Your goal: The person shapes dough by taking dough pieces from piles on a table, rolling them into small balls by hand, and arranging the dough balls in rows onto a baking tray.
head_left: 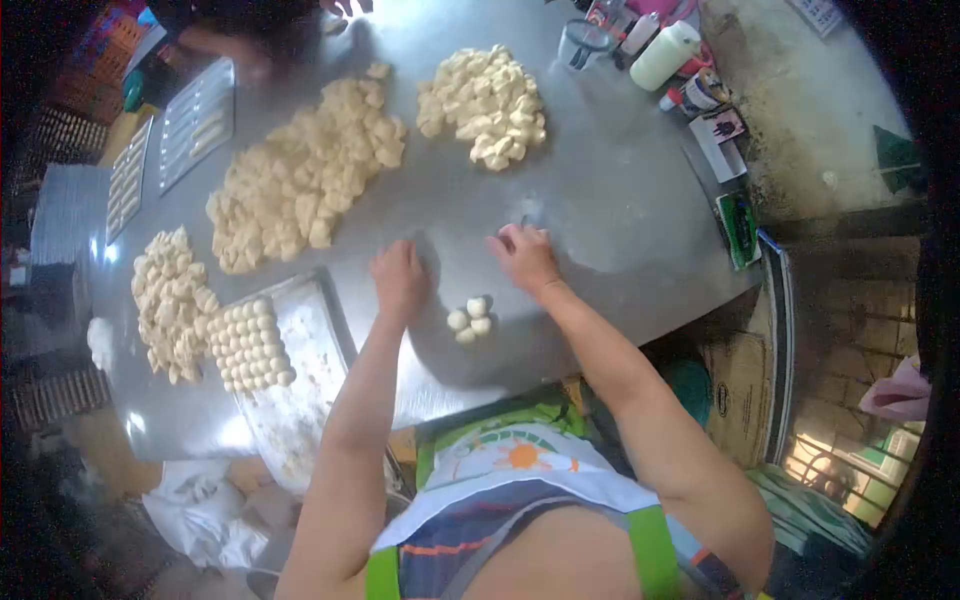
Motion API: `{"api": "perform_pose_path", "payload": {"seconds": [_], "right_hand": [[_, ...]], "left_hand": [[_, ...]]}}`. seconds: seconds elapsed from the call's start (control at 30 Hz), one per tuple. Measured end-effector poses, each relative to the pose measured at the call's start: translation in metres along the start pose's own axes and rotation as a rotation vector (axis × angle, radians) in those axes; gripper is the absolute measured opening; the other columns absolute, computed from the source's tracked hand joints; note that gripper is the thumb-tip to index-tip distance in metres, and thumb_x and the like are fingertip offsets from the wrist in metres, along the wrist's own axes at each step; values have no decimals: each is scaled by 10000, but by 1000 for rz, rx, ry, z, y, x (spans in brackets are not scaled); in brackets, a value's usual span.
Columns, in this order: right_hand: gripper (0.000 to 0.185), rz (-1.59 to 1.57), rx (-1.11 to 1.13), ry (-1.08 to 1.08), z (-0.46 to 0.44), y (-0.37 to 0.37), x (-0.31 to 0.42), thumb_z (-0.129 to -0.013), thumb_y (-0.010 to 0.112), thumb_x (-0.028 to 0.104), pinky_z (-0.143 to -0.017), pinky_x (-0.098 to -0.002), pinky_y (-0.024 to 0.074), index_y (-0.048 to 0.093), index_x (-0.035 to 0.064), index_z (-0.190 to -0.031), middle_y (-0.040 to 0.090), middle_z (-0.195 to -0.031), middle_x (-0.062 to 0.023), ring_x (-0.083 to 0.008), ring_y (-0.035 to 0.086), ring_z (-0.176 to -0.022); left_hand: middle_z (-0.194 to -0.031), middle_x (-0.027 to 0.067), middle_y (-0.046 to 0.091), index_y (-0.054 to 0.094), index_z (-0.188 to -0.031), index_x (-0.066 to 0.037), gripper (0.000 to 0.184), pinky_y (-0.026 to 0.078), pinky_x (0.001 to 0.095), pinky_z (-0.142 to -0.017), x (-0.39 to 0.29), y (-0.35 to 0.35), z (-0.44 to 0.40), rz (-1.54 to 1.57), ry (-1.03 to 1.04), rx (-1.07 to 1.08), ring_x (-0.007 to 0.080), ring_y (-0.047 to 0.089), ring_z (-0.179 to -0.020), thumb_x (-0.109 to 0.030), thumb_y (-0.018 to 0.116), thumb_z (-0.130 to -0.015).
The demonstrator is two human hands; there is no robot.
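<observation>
My left hand (400, 280) rests on the metal table (610, 190), its fingers curled down so that whatever is under the palm is hidden. To the right, my right hand (527, 258) is also cupped on the tabletop with bent fingers, and I cannot make out what it covers. Between my forearms, near the front edge, lies a small cluster of round dough balls (479, 326). Beyond my hands are a heap of cut dough pieces (482, 105) and a larger, darker-looking dough heap (305, 175).
At left, a baking tray (308, 330) holds rows of dough balls (249, 345) beside another dough pile (170, 305). Two trays with shaped dough (198, 125) lie at the far left, near another person's arm (215, 42). Bottles (665, 57) and a tub (585, 45) line the right edge.
</observation>
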State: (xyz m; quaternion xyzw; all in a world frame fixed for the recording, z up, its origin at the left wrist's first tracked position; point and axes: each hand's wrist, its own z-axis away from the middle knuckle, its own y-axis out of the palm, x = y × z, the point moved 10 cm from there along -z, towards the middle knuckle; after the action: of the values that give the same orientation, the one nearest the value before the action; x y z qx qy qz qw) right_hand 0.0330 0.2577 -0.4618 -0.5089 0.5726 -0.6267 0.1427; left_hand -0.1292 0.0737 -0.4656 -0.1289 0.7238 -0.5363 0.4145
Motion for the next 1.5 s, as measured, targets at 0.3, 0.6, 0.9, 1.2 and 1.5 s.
{"api": "perform_pose_path", "payload": {"seconds": [0.3,0.6,0.9,1.2,1.5], "right_hand": [[256,-486,39,127,42,-26,22,-763,626,90,-817,-421,493,651,20,-1008,616,-957,-162,-357,598,-891],[252,-560,400,-188,47,14,68,-871,609,185,-880,-440,487,664,61,-1083,633,-1081,-162,-349,595,-1008],[317,-495,435,-245,-36,8,65,-859,679,204,-843,-404,503,649,58,-1139,655,-1033,-130,-307,636,-940],[318,-509,152,-38,-114,-38,25,-873,664,247,-855,-407,508,656,48,-1122,650,-1051,-172,-345,636,-947],[334,-575,376,92,-22,8,29,-861,705,180,-768,-326,510,641,32,-1153,634,-985,-118,-226,626,-847]], "left_hand": [[-979,165,640,645,-1034,-21,273,504,415,-808,-20,-19,77,554,-200,119,335,629,-908,-225,666,-855],[-947,134,628,642,-1085,-25,325,518,347,-738,-36,4,75,474,-72,240,249,632,-828,-125,757,-797],[-948,167,638,612,-1153,-6,420,514,362,-768,-26,9,-125,450,-144,-89,247,640,-868,-263,741,-848],[-1000,280,635,581,-1172,34,465,477,495,-838,-30,43,-227,203,-157,-155,443,610,-955,-288,656,-845],[-976,120,655,615,-1150,-18,284,483,316,-832,33,22,-52,463,-88,10,210,626,-945,-72,558,-877]]}}
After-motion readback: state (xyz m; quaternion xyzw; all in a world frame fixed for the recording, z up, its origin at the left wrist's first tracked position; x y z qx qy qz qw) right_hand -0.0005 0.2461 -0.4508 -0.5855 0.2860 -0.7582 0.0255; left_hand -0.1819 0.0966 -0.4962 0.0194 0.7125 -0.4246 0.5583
